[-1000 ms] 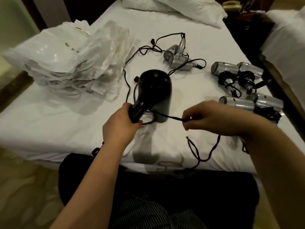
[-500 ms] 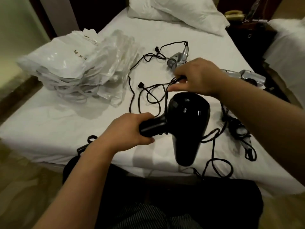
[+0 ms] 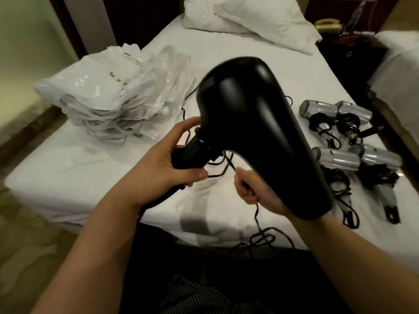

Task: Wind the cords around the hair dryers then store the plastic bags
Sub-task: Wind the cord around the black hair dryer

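While the head view holds only one open-topped store of goods, the pile of plastic bags [image 3: 108, 98] on the left of the bed [image 3: 226, 48], their contents cannot be made out.

Compared with half a second ago, the black hair dryer [image 3: 256, 123] is raised off the sheet and close to the camera, its barrel now slanting down to the right. The right hand [image 3: 260, 192] has moved from beyond the dryer to beneath its barrel, near the left hand [image 3: 167, 162].

Left hand: fingers wrapped around the dryer handle. Right hand: fingers curled, pinching the cord [image 3: 258, 225], which trails down in loose loops over the near bed edge. The dryer is glossy, smooth and motion-blurred.

Four silver hair dryers [image 3: 335, 158] lie in a group on the right of the bed, cords already wound at their handles. A pillow [image 3: 249, 17] sits at the far end.
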### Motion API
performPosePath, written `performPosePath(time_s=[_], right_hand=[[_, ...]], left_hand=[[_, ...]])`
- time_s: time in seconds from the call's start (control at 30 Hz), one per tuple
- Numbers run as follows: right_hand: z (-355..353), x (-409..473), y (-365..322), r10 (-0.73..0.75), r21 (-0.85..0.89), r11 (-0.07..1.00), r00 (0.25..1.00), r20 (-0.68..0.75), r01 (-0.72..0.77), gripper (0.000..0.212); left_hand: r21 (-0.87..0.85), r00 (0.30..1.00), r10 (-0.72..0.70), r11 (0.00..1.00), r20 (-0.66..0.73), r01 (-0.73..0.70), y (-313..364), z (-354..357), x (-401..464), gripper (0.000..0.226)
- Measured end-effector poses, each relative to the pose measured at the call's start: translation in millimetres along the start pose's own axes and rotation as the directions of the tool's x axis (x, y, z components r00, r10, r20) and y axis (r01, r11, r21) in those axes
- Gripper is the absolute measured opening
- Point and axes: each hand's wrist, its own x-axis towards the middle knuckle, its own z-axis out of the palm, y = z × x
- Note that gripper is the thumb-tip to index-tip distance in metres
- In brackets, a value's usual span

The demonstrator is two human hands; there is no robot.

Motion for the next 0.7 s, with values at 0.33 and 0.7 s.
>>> performPosePath(time_s=[0.33, 0.7], right_hand=[[16.8, -25.5, -31.2, 0.128, -0.287, 0.956, 0.961, 0.244, -0.055, 0.036], [-25.7, -26.3, -101.6, 0.112, -0.799, 0.590, 0.969, 0.221, 0.114, 0.011]], left_hand=[[0.164, 0.888, -0.047, 0.977, -0.457, 0.136, -24.1, 7.8, 23.4, 0.056], [0.831, 0.973, 0.022, 0.525, -0.230, 0.184, -35.6, -6.4, 23.2, 0.057]])
